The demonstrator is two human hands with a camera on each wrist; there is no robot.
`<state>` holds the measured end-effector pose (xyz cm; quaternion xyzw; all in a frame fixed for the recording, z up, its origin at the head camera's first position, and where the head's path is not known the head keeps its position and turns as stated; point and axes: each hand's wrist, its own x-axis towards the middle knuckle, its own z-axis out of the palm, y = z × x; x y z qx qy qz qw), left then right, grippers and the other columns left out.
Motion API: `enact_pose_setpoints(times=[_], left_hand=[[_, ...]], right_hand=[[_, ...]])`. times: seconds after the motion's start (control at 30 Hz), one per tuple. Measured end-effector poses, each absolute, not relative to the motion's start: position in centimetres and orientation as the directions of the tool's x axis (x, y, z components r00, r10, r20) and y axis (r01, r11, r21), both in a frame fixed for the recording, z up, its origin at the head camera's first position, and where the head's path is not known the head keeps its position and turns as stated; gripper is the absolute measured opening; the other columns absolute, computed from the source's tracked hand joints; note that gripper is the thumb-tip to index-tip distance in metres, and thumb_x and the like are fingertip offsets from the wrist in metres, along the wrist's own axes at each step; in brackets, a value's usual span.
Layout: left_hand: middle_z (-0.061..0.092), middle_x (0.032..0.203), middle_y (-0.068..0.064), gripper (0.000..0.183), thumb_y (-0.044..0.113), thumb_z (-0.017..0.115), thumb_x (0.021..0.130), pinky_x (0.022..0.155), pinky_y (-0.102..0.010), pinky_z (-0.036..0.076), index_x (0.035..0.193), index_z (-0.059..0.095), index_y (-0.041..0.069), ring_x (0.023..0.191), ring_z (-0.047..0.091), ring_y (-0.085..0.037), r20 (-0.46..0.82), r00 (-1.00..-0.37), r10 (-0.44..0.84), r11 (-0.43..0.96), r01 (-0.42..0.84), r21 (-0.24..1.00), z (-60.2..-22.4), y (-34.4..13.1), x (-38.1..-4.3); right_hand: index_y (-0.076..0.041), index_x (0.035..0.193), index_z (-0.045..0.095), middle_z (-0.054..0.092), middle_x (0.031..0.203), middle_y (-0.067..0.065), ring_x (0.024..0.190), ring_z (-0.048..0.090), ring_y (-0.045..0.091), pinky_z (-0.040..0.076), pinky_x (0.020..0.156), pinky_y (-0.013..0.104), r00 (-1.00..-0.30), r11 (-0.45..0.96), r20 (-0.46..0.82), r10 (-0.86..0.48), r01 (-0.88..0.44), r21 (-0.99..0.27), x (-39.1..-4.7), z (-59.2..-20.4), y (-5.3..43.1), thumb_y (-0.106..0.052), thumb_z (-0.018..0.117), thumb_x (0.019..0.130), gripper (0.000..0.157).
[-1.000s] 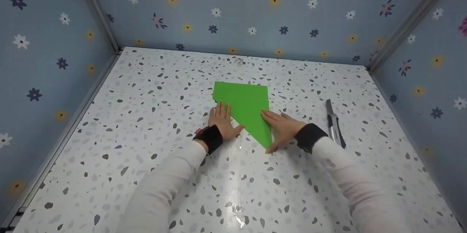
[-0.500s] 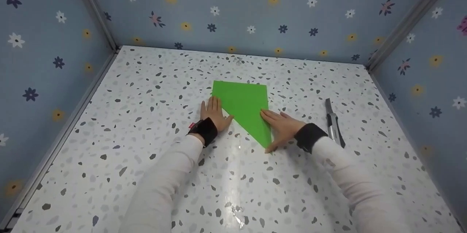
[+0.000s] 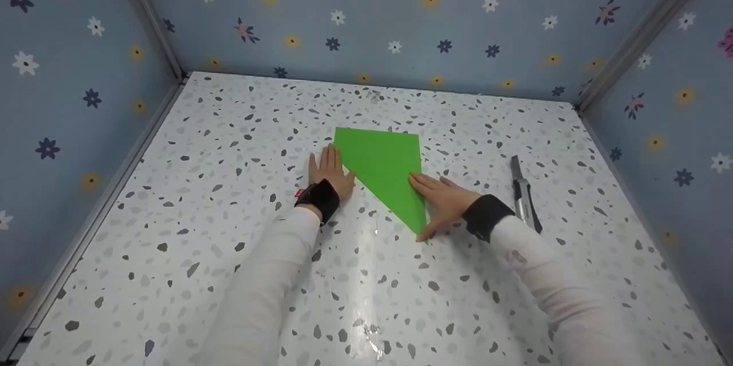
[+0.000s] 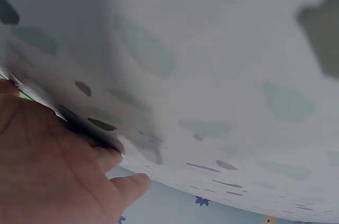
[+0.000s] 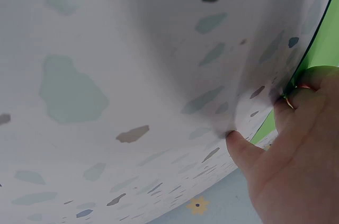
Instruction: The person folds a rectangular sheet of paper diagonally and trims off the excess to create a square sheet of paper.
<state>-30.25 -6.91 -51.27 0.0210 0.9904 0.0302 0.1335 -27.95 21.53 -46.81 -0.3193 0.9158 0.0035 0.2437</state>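
A green sheet of paper (image 3: pixel 381 162) lies flat mid-table, with a long slanting edge at its lower left that looks like a fold. My left hand (image 3: pixel 332 176) rests at the upper end of that slanting edge, fingers extended and fingertips touching the paper. On the paper's right side, my right hand (image 3: pixel 445 201) presses down with straight fingers, its thumb near the sheet's lower tip. Part of the paper is hidden beneath the fingers. In the right wrist view, the fingers of the right hand (image 5: pixel 296 150) lie over the green edge; the left wrist view shows the left hand (image 4: pixel 58 166) with only a sliver of green.
A utility knife (image 3: pixel 524 197) with its blade extended lies to the right, beside the right wrist. The speckled white table (image 3: pixel 240 137) is enclosed by flower-patterned panels (image 3: pixel 378 16) at the back and both sides.
My left hand has slid up and to the left along the paper's slanting edge, toward the upper left corner. The right hand and the knife stay where they were.
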Motion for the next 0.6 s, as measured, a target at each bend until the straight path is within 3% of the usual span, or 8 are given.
enact_pose_setpoints(times=[0.6], left_hand=[[0.001,0.174,-0.016,0.078,0.052,0.022,0.109,0.135,-0.05,0.003,0.164,0.002,0.001,0.164,0.004,-0.029,-0.178,-0.981,0.076,0.997,0.073,0.027,-51.76,-6.99,-29.87]], right_hand=[[-0.011,0.165,-0.005,-0.009,0.175,0.007,0.164,0.002,0.027,0.008,0.132,0.058,-0.683,0.797,-0.436,-0.586,-0.584,-0.156,-27.79,-46.65,21.55,-0.083,0.076,0.064,0.148]])
